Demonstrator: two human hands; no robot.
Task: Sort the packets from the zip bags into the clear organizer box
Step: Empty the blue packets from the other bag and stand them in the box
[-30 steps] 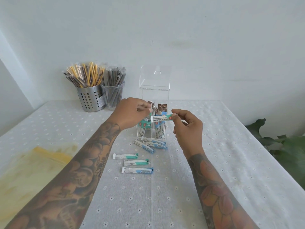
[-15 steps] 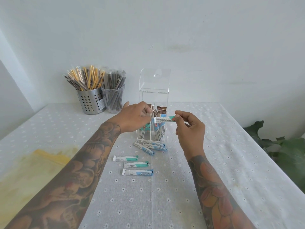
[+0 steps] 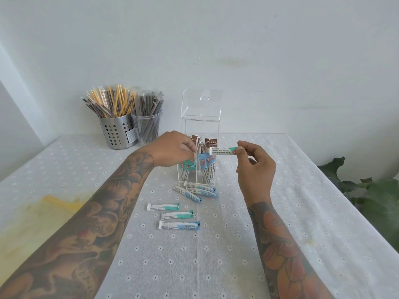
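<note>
One packet (image 3: 222, 151) is held level in the air by the right hand (image 3: 254, 167), thumb and forefinger pinching its teal end; the white end points left toward the top of the box (image 3: 200, 147). Grip is at the extreme tip only, so the packet could swing or slip if bumped against the box rim.

Left hand (image 3: 172, 148) is at the box's near-left top edge, fingers curled down at the opening. What they hold, if anything, is hidden; cannot tell whether they pinch a packet or steady the wall.

Box is tall, narrow and light-looking, lid standing open at the back. Compartments seen: teal packets near-left, blue packets (image 3: 207, 167) near-right, brown packets (image 3: 210, 141) at the far side.

Risks, judged:
- Held packet is teal-tipped; the near-right cell, closest to its free end, holds blue. A drop from here would mis-sort.
- Left hand covers the teal cell, so the opening is partly blocked; both hands meeting there could knock the box.
- A sideways push at the top could tip the box onto the loose packets (image 3: 195, 190) lying just in front of it.
- Packet entering level would bridge the rim; it needs turning upright first.

Still on the cloth (image 3: 269, 244): three blue-ended packets near the box, three more (image 3: 177, 215) nearer, two teal and one blue. Yellow bag (image 3: 32, 221) lies near left. Straw holders (image 3: 129, 128) stand far left, well apart.
</note>
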